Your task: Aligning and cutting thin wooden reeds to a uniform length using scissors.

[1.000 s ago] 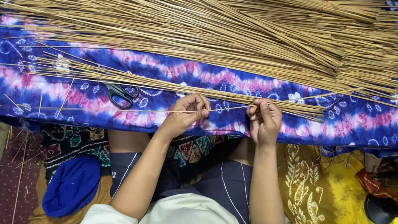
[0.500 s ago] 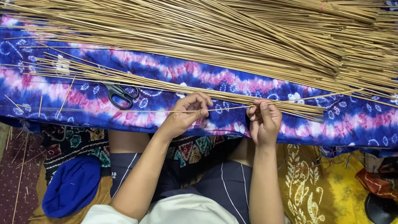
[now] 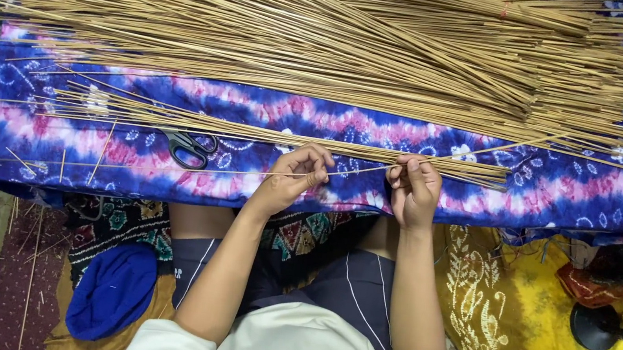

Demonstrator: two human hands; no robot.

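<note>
Pinching one thin stick [image 3: 360,169] mid-length, left hand [image 3: 294,177] and right hand [image 3: 412,191] fingers both clenched on it, just above the tie-dye cloth [image 3: 563,190]. Looks light, springy, snappable; grip close together, near the middle.

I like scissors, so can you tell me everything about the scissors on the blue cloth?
The scissors lie flat on the blue, pink and white tie-dyed cloth, to the left of the person's left hand. Their two looped handles look like black plastic and point toward the person. The blades seem closed and are partly hidden where they slip under a thin row of pale sticks. No hand touches them; only the cloth and those sticks do.
</note>
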